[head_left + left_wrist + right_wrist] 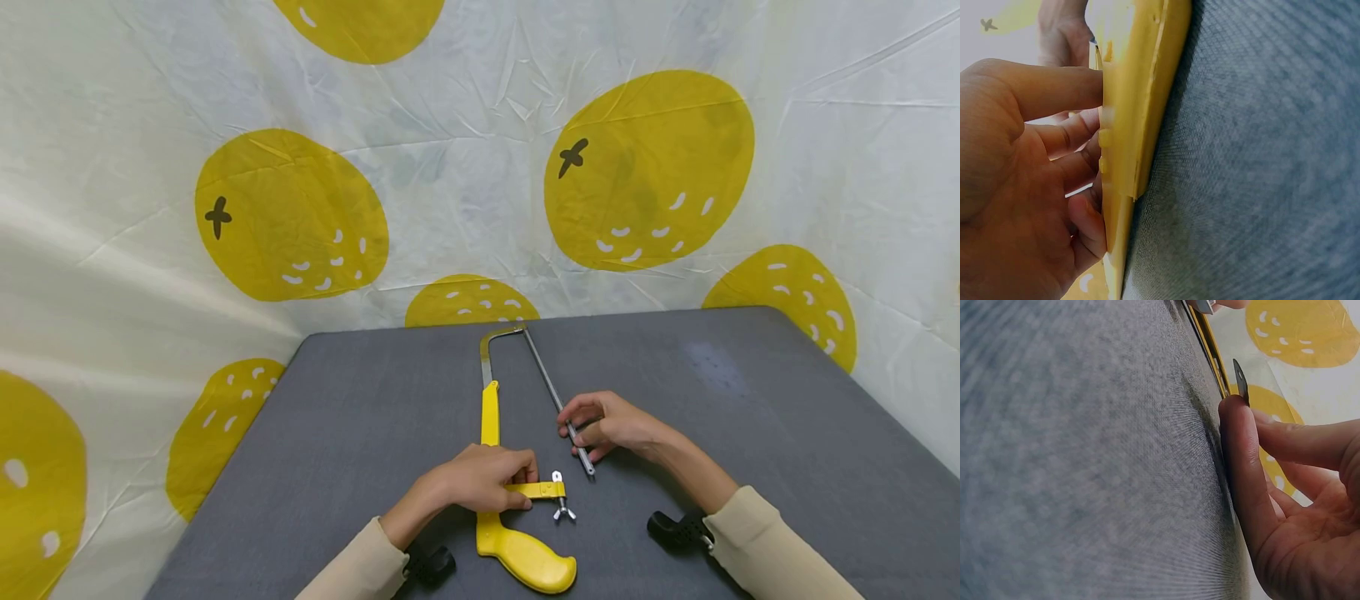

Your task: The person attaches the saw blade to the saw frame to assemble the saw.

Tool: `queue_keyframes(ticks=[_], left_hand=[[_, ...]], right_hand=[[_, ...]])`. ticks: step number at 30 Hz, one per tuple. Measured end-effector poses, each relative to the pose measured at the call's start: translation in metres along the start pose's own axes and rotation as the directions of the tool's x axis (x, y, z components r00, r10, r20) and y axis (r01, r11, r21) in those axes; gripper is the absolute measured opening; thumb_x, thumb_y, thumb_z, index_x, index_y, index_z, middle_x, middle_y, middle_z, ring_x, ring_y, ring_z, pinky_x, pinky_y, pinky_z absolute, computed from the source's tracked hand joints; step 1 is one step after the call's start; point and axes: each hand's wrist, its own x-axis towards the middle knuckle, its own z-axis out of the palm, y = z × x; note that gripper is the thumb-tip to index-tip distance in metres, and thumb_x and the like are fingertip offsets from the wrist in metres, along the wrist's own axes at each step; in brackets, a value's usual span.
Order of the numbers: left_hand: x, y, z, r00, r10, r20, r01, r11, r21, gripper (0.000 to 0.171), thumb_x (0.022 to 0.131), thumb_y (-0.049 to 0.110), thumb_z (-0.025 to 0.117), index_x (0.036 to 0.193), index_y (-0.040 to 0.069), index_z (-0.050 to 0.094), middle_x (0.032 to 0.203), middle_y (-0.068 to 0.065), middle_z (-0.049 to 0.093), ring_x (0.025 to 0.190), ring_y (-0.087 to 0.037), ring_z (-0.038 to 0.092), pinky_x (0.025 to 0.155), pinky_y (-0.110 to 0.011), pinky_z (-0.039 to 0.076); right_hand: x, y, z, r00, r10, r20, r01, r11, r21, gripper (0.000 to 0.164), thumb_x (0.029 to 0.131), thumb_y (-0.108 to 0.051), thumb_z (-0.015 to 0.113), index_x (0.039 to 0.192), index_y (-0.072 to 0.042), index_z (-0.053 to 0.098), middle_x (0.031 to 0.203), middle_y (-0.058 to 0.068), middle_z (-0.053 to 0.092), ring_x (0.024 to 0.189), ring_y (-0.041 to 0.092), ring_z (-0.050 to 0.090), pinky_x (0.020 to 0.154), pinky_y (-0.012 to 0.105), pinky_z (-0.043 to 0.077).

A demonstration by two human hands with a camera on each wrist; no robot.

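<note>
A yellow hacksaw frame (490, 412) lies on the grey table, its handle (536, 562) toward me. My left hand (483, 477) grips the frame above the handle, thumb and fingers around the yellow arm that carries a wing nut (564, 513). In the left wrist view the fingers bear on the frame (1132, 112). My right hand (611, 425) pinches the thin saw blade (542, 367) near its close end. That end, with a small hole, sticks out past the fingers (1240, 381), apart from the wing-nut arm. The blade's far end meets the frame's far tip; whether it is hooked there I cannot tell.
The grey table (375, 408) extends to both sides of the saw. Behind it hangs a white cloth (465, 200) printed with yellow fruit. Black wrist-camera mounts (675, 531) sit under the sleeves, close to the tabletop.
</note>
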Motion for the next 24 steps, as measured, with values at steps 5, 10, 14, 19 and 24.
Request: queue_keyframes(ticks=[5,10,14,19,24], left_hand=[[-0.0001,-0.0009,0.0005,1.000,-0.002,0.000,0.002,1.000,-0.005,0.014,0.098,0.036,0.070,0.105,0.030,0.059,0.085,0.017,0.058,0.069,-0.001,0.054,0.068,-0.022,0.043],[-0.0004,-0.0011,0.0004,1.000,0.000,0.000,0.000,1.000,-0.003,0.014,0.098,0.036,0.070,0.104,0.030,0.059,0.084,0.016,0.058,0.068,-0.001,0.053,0.068,-0.022,0.043],[-0.0004,-0.0004,0.0001,1.000,0.001,0.003,-0.001,1.000,-0.003,0.014,0.098,0.035,0.070,0.105,0.030,0.059,0.085,0.017,0.058,0.069,-0.001,0.053,0.069,-0.022,0.043],[-0.0003,0.0003,-0.0003,1.000,-0.004,0.007,0.004,1.000,-0.003,0.015,0.098,0.036,0.071,0.104,0.030,0.059,0.085,0.017,0.058,0.069,-0.002,0.053,0.069,-0.022,0.042],[-0.0006,0.0003,-0.0005,1.000,-0.004,0.006,0.004,1.000,-0.003,0.015,0.098,0.036,0.071,0.104,0.030,0.059,0.084,0.016,0.058,0.068,-0.002,0.053,0.069,-0.022,0.042]], right_hand=[[0.0011,-0.0001,0.0017,1.000,0.006,-0.013,-0.006,0.999,0.032,0.050,0.088,0.002,0.068,0.135,0.008,0.052,0.117,0.022,0.071,0.086,0.020,0.074,0.065,0.035,0.061],[0.0010,0.0002,0.0014,1.000,0.009,-0.024,-0.006,0.996,0.088,0.070,0.089,0.005,0.068,0.150,0.007,0.034,0.118,0.027,0.071,0.083,0.021,0.076,0.063,0.036,0.061],[0.0003,0.0007,0.0010,1.000,0.011,-0.029,-0.008,0.994,0.106,0.080,0.090,0.006,0.067,0.157,0.005,0.023,0.120,0.029,0.070,0.083,0.022,0.077,0.064,0.036,0.062],[0.0007,0.0012,0.0011,1.000,0.016,-0.026,-0.013,0.994,0.104,0.080,0.088,0.006,0.068,0.156,0.008,0.025,0.119,0.027,0.071,0.083,0.021,0.076,0.064,0.036,0.062],[0.0005,0.0005,0.0015,1.000,0.016,-0.024,-0.013,0.994,0.104,0.077,0.089,0.005,0.068,0.154,0.008,0.027,0.119,0.027,0.071,0.084,0.022,0.076,0.064,0.035,0.062]])
